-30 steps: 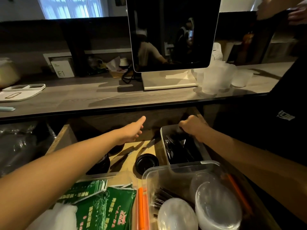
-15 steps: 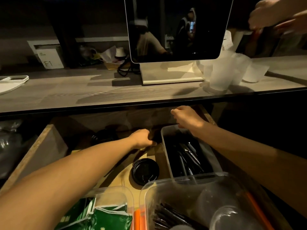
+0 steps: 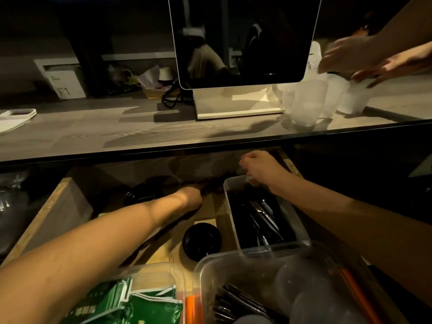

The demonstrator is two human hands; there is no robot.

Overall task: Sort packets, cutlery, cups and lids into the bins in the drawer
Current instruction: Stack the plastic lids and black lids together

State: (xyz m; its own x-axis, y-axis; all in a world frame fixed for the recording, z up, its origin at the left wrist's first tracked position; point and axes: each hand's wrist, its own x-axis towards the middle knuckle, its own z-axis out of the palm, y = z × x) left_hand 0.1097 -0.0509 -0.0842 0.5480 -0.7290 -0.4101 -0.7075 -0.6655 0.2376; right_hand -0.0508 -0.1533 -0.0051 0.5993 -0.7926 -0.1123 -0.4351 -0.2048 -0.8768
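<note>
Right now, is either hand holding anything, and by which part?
The right hand grips the far rim of the cutlery bin. The left hand reaches into the dark drawer; whether it holds anything cannot be told.

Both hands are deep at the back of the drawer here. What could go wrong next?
The left hand works in deep shadow, so it could mis-grab the dark items there. The right hand at the cutlery bin rim might tip or shift it. A black lid lies loose beside that bin.

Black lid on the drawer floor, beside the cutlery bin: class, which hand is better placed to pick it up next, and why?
Probably the left. The left hand is over the drawer floor, and the black lid lies just beside that forearm. The right hand is at the far end of the cutlery bin, on its other side.
</note>
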